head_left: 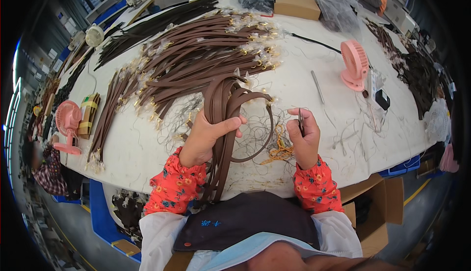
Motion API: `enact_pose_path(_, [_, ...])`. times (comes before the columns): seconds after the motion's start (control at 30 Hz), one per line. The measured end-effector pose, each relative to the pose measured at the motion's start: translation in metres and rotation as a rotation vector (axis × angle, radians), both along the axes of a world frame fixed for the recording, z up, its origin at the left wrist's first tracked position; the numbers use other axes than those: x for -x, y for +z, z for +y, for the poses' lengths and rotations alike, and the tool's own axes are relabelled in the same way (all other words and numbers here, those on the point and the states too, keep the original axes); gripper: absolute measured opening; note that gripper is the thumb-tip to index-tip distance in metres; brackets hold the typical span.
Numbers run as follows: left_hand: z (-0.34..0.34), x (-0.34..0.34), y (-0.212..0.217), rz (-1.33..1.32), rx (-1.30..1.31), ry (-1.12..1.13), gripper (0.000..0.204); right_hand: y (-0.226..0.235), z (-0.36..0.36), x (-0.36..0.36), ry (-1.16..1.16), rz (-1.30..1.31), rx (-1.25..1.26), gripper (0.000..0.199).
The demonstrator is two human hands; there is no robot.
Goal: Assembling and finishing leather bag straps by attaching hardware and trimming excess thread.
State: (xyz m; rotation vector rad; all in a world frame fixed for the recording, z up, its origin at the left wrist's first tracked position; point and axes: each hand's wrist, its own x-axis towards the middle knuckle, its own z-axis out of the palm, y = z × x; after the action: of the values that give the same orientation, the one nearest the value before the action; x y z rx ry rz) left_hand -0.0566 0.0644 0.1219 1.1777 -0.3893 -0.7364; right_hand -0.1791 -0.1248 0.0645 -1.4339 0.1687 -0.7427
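My left hand (202,137) is closed round a bunch of brown leather straps (222,105). They loop over at the top, and their lower ends hang down toward my apron. One strap (271,128) curves out to the right of the bunch in a wide loop. To the right, apart from the straps, my right hand (307,142) grips small dark metal thread snips (300,120) between thumb and fingers; their lower part is hidden in the hand. Loose threads and a tangle of yellow cord (279,148) lie on the table between my hands.
Beyond my hands, a large pile of brown straps (196,50) with gold-coloured metal ends covers the white table (314,50). Pink fans (354,65) stand on both sides. A metal rod (318,87), a cardboard box (297,5) and a power strip (377,92) lie farther off. Other people sit nearby.
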Motion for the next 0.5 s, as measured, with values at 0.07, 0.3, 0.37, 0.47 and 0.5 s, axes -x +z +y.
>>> enact_pose_path(0.07, [0.007,-0.005,0.009,-0.04,0.028,0.028,0.035,0.002,-0.012,0.007,0.1,0.141,0.046,0.022])
enact_pose_path(0.3, [0.032,-0.025,0.062,-0.301,0.316,0.232,0.023,-0.009,-0.044,0.02,0.332,0.333,0.683,0.023])
enact_pose_path(0.37, [0.038,-0.035,0.073,-0.327,0.428,0.249,0.029,-0.021,-0.046,0.03,0.493,0.335,0.975,0.028])
enact_pose_path(0.47, [0.052,-0.05,0.085,-0.317,0.604,0.225,0.032,-0.034,-0.06,0.04,0.398,0.496,1.195,0.028])
enact_pose_path(0.5, [0.059,-0.058,0.089,-0.335,0.64,0.231,0.03,-0.036,-0.069,0.041,0.28,0.488,1.228,0.028])
